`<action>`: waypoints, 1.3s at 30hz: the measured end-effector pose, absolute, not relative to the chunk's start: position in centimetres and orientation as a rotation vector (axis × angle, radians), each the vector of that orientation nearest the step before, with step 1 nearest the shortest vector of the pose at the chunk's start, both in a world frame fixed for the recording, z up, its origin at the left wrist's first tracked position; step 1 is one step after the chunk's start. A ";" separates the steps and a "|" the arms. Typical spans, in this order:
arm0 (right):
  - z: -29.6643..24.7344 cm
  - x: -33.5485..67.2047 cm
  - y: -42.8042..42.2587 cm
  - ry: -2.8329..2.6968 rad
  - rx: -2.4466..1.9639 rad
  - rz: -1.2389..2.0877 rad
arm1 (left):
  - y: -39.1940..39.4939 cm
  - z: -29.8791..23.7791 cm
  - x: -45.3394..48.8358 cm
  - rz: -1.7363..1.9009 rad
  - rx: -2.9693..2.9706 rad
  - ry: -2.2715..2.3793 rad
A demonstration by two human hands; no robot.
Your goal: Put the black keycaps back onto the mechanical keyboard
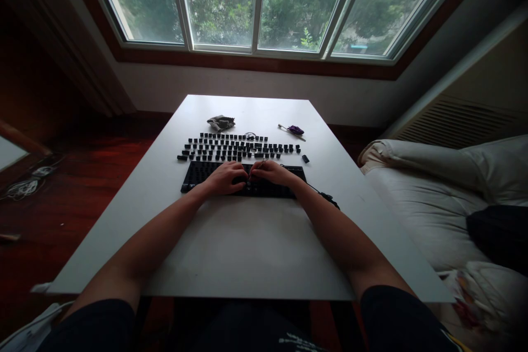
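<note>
A black keyboard (198,176) lies on the white table (247,247). Both my hands rest on it. My left hand (225,177) lies palm down on the keyboard's middle with fingers curled over it. My right hand (273,171) sits beside it, fingers pinched together on a thin metal tool (261,163) whose tip pokes up between the hands. Beyond the keyboard, several rows of removed black keycaps (239,147) are laid out on the table. One loose keycap (305,158) sits to the right.
A crumpled grey cloth (220,122) and a purple brush (295,130) lie at the table's far side. The keyboard cable (328,197) runs off to the right. A bed with white bedding (429,198) stands right; windows (256,5) ahead.
</note>
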State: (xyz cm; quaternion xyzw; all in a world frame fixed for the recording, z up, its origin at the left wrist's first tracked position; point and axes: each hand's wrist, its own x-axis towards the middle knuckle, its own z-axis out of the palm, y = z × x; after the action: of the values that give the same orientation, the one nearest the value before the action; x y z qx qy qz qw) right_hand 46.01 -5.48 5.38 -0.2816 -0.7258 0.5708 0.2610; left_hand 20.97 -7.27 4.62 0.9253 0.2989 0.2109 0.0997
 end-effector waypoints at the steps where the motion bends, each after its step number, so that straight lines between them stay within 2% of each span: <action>1: 5.2 46.0 -5.4 -1.940 -0.762 1.558 | -7.3 4.7 21.0 0.616 2.745 0.872; 12: 4.4 46.2 -5.0 -1.685 -0.771 1.696 | -7.4 4.7 21.1 0.614 2.792 0.868; 32: 4.3 44.0 -6.3 -1.662 -0.937 1.206 | -6.7 3.8 21.8 0.854 2.323 0.990; 39: 4.4 43.1 -6.8 -1.449 -0.997 1.271 | -6.8 3.8 21.8 0.871 2.258 1.006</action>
State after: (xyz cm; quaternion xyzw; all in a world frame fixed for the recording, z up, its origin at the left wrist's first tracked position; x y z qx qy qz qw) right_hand 43.05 -6.81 4.41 -0.4062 -0.5905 0.5180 0.4668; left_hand 21.81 -6.84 3.76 0.8324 0.3710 0.3212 0.2575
